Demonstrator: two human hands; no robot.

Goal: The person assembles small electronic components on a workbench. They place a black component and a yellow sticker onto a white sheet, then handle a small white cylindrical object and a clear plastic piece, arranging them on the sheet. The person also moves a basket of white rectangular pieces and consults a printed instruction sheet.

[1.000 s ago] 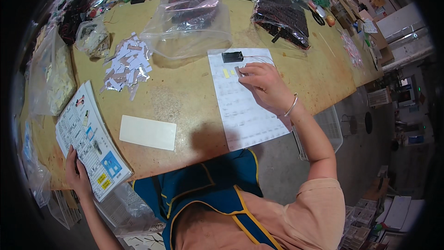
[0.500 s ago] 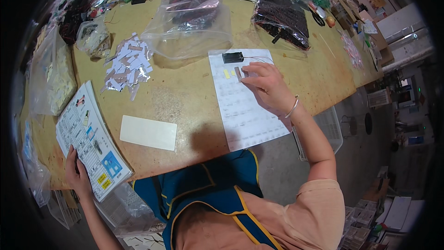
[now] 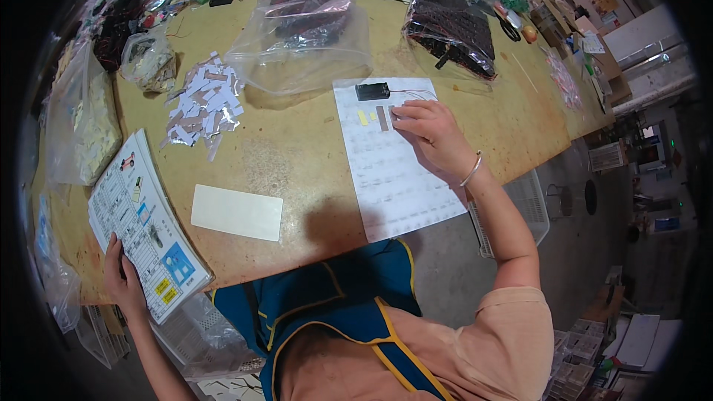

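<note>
Strip (image 3: 383, 119), flat and grey-brown, lies on the white rectangular paper sheet (image 3: 412, 197) just beside the right hand (image 3: 437, 135), fingers bunched, any pinch unclear; a brush could skew it. The left hand (image 3: 125, 282), grip unclear, could tip the overhanging colour-printed paper stack (image 3: 160, 241)

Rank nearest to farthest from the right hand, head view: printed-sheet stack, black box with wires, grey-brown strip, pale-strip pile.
1. Grey-brown strip: just left of the right hand.
2. Black box: beyond the strip, on the white sheet.
3. Pale-strip pile: farther left, on the table.
4. Printed-sheet stack: lower left, by the left hand.
</note>
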